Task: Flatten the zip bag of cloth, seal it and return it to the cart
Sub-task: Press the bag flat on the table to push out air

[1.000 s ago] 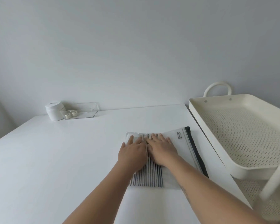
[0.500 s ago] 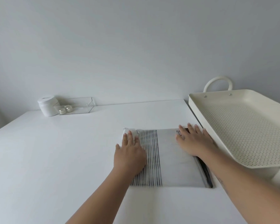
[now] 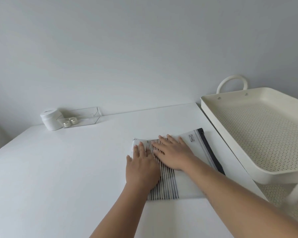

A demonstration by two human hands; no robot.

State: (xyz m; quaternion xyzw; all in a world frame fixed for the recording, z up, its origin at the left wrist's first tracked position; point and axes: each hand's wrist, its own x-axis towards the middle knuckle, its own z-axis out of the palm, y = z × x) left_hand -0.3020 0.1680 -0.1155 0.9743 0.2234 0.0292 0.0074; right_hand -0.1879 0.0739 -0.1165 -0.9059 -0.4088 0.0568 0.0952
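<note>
A clear zip bag (image 3: 196, 152) with a dark zip strip along its right edge lies flat on the white table (image 3: 67, 169). Inside it is a white cloth with dark stripes (image 3: 165, 188). My left hand (image 3: 141, 167) rests palm down on the bag's left part, fingers together. Beside it, my right hand (image 3: 174, 153) lies flat with spread fingers over the striped middle of the bag. Neither hand grips anything. The cream cart (image 3: 213, 115) with a perforated top tray stands right of the table, its tray bare.
At the table's back left, against the wall, stand a white jar (image 3: 50, 121) and a clear plastic box (image 3: 83, 117) with small round items in it. The cart's loop handle (image 3: 232, 81) rises at its far end, and a lower shelf (image 3: 273, 194) shows beneath.
My right hand slid out to the bag's zip edge, then came back left onto the stripes next to my left hand. My left hand stayed pressing on the bag's left part.
</note>
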